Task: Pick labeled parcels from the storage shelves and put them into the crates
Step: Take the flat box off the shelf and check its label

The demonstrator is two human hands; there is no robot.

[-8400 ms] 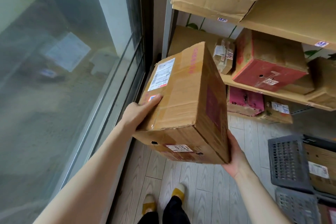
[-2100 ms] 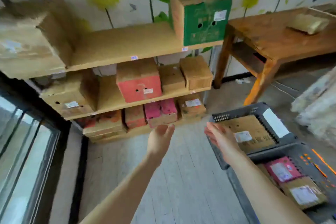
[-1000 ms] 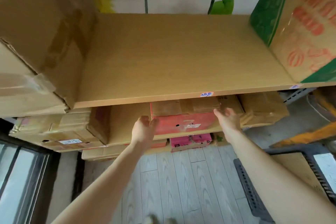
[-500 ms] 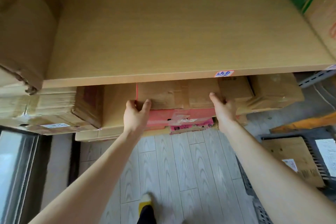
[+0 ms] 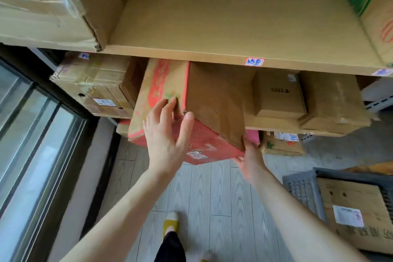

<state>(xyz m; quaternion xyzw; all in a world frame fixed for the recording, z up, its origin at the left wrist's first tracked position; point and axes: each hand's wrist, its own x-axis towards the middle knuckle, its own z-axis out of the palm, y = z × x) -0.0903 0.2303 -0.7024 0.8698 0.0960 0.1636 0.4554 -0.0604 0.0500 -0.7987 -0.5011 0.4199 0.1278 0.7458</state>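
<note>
Subject: the red-and-brown parcel [image 5: 214, 100], centre of frame. It sits tilted, its near end dipping down and forward past the front edge of the middle shelf [image 5: 276, 127], and its far end lies under the upper shelf board [image 5: 212, 17]. The red near face points down toward me and carries a small white label [image 5: 196, 154].

My left hand [image 5: 168, 140] is on the near left corner of the parcel. The fingers [image 5: 168, 104] are spread and fairly straight against the printed left face, and the thumb lies on the red near face. The hand presses flat against the parcel and is not curled round it.

My right hand [image 5: 251, 157] is at the parcel's lower right corner, touching it from below and from the side. The thumb stands against the right edge. The fingers run under the box, blurred and mostly hidden, so I cannot tell whether they are clamped or flat. The parcel thus lies between my two hands, above the right one and beside the left.

Surroundings: a plain brown box [image 5: 278, 95] stands just right of the parcel on the same shelf. A taped box [image 5: 95, 89] stands to its left. A grey crate [image 5: 302, 189] at lower right holds a labelled carton [image 5: 357, 215]. The crate is well apart from the parcel.
</note>
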